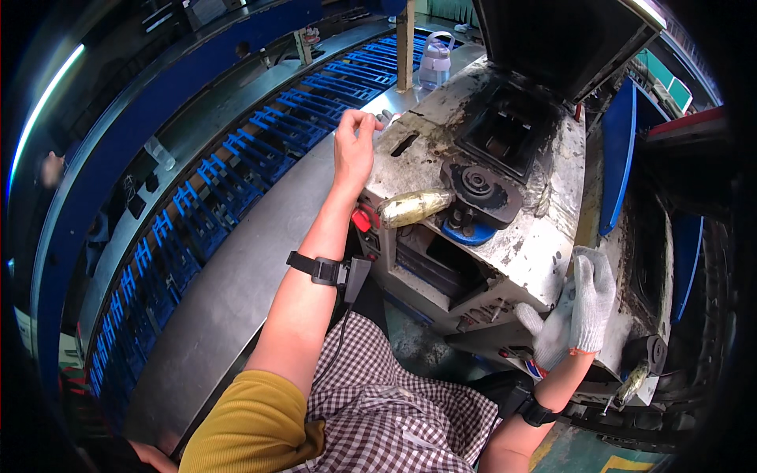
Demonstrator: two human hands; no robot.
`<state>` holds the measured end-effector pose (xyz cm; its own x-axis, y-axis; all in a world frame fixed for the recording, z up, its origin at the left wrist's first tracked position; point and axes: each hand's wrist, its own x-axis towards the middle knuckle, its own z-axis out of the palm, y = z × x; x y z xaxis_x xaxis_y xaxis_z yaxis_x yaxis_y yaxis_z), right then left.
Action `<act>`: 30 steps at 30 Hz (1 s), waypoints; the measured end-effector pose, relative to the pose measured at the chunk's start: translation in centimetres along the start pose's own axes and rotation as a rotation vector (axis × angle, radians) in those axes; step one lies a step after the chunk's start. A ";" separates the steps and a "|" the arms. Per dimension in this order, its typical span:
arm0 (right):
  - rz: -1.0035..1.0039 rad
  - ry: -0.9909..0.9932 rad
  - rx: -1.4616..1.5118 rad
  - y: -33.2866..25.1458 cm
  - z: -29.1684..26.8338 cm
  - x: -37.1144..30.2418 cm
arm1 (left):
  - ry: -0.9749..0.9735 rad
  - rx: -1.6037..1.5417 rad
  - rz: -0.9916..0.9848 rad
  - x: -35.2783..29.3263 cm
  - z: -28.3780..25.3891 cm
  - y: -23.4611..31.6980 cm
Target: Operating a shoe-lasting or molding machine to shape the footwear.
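My bare left hand [354,150] is raised over the left edge of a stained cream-coloured machine [430,165]. Its fingers are curled closed, and what they hold, if anything, is hidden. Just beyond the fingertips lies a small grey item [384,118], too small to name. On the right, my right hand [593,303] wears a white knitted glove with an orange cuff. A second white glove [550,335], with a coloured cuff, seems gripped in it, over the gap beside the machine. A handle wrapped in yellowish tape [415,207] juts from the black round-topped fitting [477,184] between my hands.
A dark lid [564,43] stands raised at the machine's back. Left of it, a metal table [229,292] borders a conveyor with blue bars [225,169]. A clear bottle [435,61] stands by a post [405,47]. Another machine with a blue panel [619,158] is at right.
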<state>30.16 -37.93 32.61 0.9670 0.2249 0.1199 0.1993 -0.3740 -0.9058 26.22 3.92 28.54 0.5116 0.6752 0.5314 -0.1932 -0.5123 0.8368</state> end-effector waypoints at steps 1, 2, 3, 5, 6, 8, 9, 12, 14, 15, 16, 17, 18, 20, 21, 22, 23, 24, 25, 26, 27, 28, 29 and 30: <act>0.028 -0.007 0.008 -0.1 -0.1 0.0 | 0.008 -0.032 -0.002 -0.1 0.1 0.3; 0.002 0.001 0.012 0.0 -0.1 0.0 | 0.015 -0.065 -0.004 -0.2 0.2 0.5; -0.024 0.009 0.015 0.4 0.0 0.0 | 0.023 -0.097 -0.006 -0.3 0.2 0.8; -0.041 0.016 0.016 0.6 0.0 0.0 | 0.010 -0.085 -0.008 -0.3 0.2 0.9; -0.031 0.016 0.014 0.6 -0.1 0.0 | 0.004 -0.080 -0.010 -0.3 0.2 1.0; 0.002 0.011 0.010 0.4 -0.1 0.0 | -0.002 -0.082 -0.008 -0.2 0.1 1.0; 0.025 0.008 0.007 0.1 0.0 0.0 | -0.006 -0.083 -0.007 -0.2 0.1 1.0; -0.002 0.008 -0.008 0.1 0.0 0.0 | -0.054 -0.108 -0.008 0.1 -0.4 0.1; -0.017 0.011 -0.003 0.1 0.0 0.0 | -0.024 -0.116 0.021 0.1 -0.1 0.3; -0.009 0.013 0.005 0.0 0.1 0.0 | -0.008 -0.121 0.036 0.1 0.0 0.4; 0.000 0.016 0.014 0.0 0.1 -0.1 | -0.007 -0.124 0.038 0.1 0.0 0.3; -0.013 0.019 0.016 0.1 0.1 -0.1 | -0.006 -0.127 0.039 0.1 0.1 0.2; -0.025 0.023 0.018 0.3 0.1 0.0 | -0.005 -0.130 0.041 0.1 0.1 0.1; -0.040 0.019 0.018 0.4 0.1 0.0 | -0.010 -0.124 0.042 0.2 -0.1 0.0; -0.042 0.013 0.017 0.4 0.1 0.0 | -0.013 -0.121 0.043 0.2 -0.1 0.0; -0.042 0.008 0.015 0.5 0.0 0.0 | -0.005 -0.114 0.020 0.1 -0.1 0.2; -0.046 0.011 0.015 0.7 0.0 0.1 | 0.004 -0.107 -0.003 -0.1 0.0 0.5; -0.050 0.014 0.015 0.9 0.0 0.2 | 0.012 -0.099 -0.026 -0.2 0.1 0.7; -0.056 0.016 0.015 1.0 0.0 0.2 | 0.009 -0.102 -0.017 -0.2 0.1 0.6; -0.056 0.016 0.019 1.1 0.0 0.2 | 0.007 -0.104 -0.009 -0.1 0.0 0.4; -0.057 0.015 0.023 1.1 0.0 0.2 | 0.005 -0.106 0.000 0.0 0.0 0.2; -0.055 0.015 0.026 1.2 0.0 0.2 | 0.008 -0.107 -0.002 -0.1 0.0 0.4; -0.051 0.011 0.023 1.1 0.0 0.2 | 0.012 -0.108 -0.004 -0.1 0.1 0.6; -0.047 0.007 0.019 0.9 0.0 0.1 | 0.016 -0.109 -0.006 -0.2 0.1 0.8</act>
<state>30.48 -38.25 31.85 0.9578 0.2352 0.1652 0.2413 -0.3457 -0.9068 26.04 3.32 29.12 0.4999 0.6871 0.5272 -0.2805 -0.4475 0.8492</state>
